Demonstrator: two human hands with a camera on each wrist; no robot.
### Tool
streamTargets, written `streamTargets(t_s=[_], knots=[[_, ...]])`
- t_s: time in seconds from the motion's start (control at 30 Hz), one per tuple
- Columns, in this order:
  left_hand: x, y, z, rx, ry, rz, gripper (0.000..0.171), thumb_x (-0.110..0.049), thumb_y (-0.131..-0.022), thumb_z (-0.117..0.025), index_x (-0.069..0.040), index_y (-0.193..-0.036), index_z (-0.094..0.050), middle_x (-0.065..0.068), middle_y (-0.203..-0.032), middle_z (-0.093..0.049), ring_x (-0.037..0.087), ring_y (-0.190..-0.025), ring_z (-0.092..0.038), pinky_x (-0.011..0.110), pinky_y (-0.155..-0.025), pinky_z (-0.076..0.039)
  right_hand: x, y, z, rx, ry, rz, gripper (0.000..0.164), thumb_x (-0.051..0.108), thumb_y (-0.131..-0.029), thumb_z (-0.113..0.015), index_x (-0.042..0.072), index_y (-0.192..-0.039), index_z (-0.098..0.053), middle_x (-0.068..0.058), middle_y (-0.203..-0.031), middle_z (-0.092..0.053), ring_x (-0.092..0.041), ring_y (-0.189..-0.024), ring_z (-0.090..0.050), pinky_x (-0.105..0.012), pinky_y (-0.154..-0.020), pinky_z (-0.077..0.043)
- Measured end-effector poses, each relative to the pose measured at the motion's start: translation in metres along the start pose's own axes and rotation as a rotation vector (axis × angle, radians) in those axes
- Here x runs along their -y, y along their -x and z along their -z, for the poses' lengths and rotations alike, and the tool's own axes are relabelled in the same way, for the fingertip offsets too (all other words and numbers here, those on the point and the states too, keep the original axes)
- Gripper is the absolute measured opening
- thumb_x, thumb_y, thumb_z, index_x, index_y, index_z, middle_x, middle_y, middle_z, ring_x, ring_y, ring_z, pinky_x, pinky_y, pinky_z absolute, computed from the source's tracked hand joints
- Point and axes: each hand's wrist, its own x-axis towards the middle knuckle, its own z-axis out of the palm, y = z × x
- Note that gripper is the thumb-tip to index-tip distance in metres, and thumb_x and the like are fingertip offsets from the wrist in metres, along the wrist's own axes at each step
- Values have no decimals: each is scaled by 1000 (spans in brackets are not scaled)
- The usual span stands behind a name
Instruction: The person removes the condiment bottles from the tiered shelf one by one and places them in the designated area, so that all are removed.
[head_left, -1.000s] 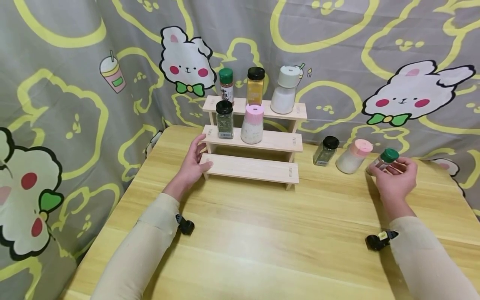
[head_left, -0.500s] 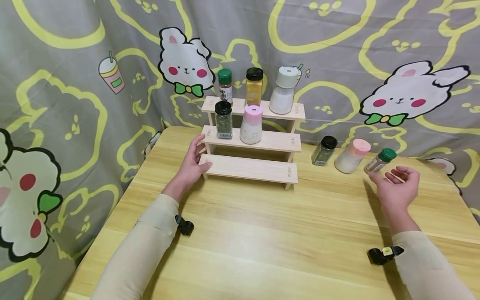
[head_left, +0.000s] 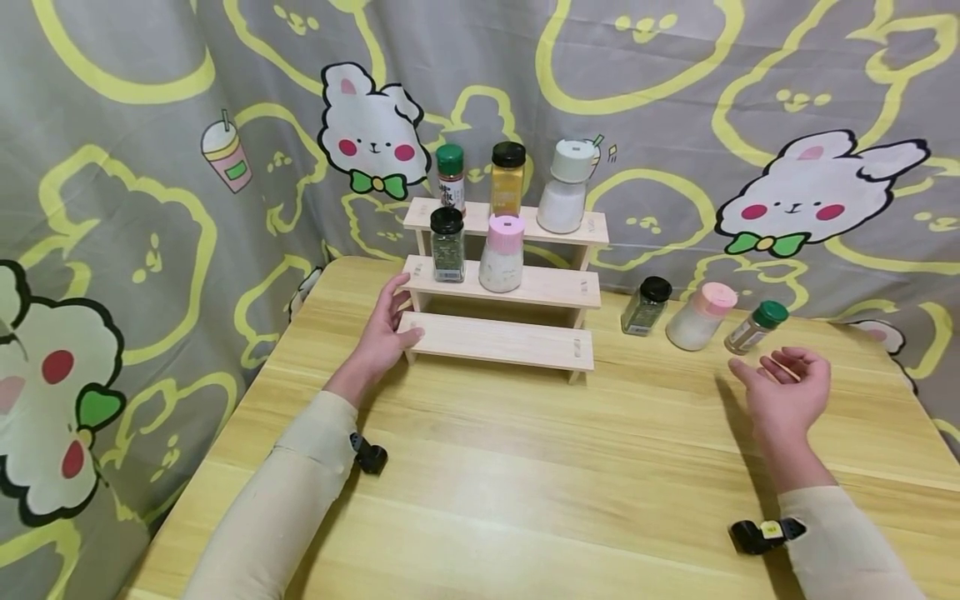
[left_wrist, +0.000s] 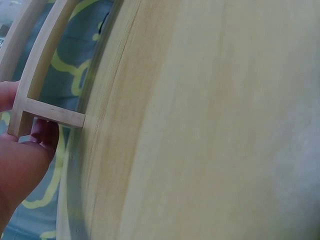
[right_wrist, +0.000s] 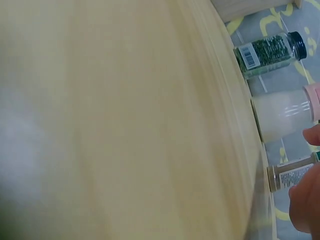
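Observation:
A three-step wooden spice rack (head_left: pixel 495 339) stands at the back of the table. My left hand (head_left: pixel 381 333) grips its left end, thumb on top of the lowest step and fingers around the side; the left wrist view shows the hand (left_wrist: pixel 22 165) around the step's end (left_wrist: pixel 30 100). My right hand (head_left: pixel 787 396) is held with loosely bent fingers just in front of a small green-capped spice jar (head_left: pixel 756 327), holding nothing. Left of that jar stand a pink-capped shaker of white contents (head_left: pixel 701 317) and a black-capped jar of green herbs (head_left: pixel 647 306).
The middle step bears a black-capped herb jar (head_left: pixel 447 246) and a pink-capped shaker (head_left: pixel 502 254). On the top step are a green-capped jar (head_left: pixel 452 179), a yellow jar (head_left: pixel 507 179) and a white-capped shaker (head_left: pixel 564 187). A patterned curtain (head_left: pixel 660 108) hangs behind the table (head_left: pixel 480 475).
My right hand has let go of the green-capped jar and drawn back toward me, leaving the jar standing on the table. The left hand keeps its hold on the rack.

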Motion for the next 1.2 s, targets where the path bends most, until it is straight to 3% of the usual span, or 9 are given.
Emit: streamTargets(t_s=[0.3,0.47,0.73,0.97,1.2], knots=[[0,1,1,-2,-7,14,89,23,-87,-55,-25,-156,-26,14,-156,-33,32,-138,-35,48,-109,-33,-1,16,-3,39,10,81,70,-2,-59,-95,17,-113,-54,0,-113,-52,-13,-103,-58,-12,-76,-49],[1,3,2,-2,-7,16,90,24,-87,-55,-25,-156,-26,16,-156,-31,32,-140,-33,49,-110,-33,-2,22,-7,65,-10,84,71,-4,-60,-94,16,-115,-54,-1,-114,-52,-15,-105,-58,-13,-78,-50],[0,1,-1,-5,-17,-1,89,24,-86,-56,-25,-155,-28,14,-156,-33,30,-140,-32,45,-113,-27,5,30,-13,70,-22,127,70,-6,-62,-92,14,-118,-54,-2,-113,-53,-15,-104,-61,-21,-90,-48],[2,1,-2,2,-11,-6,90,24,-85,-56,-24,-156,-28,15,-155,-34,30,-140,-33,44,-115,-22,6,39,-21,118,-2,189,69,-5,-62,-92,13,-117,-55,-4,-114,-54,-17,-104,-61,-20,-87,-50],[1,1,0,0,-5,-14,88,24,-86,-56,-23,-155,-28,14,-155,-35,30,-138,-35,46,-111,-29,9,48,-35,154,-5,243,68,-8,-61,-91,11,-115,-56,-6,-112,-55,-20,-103,-60,-18,-83,-51]])
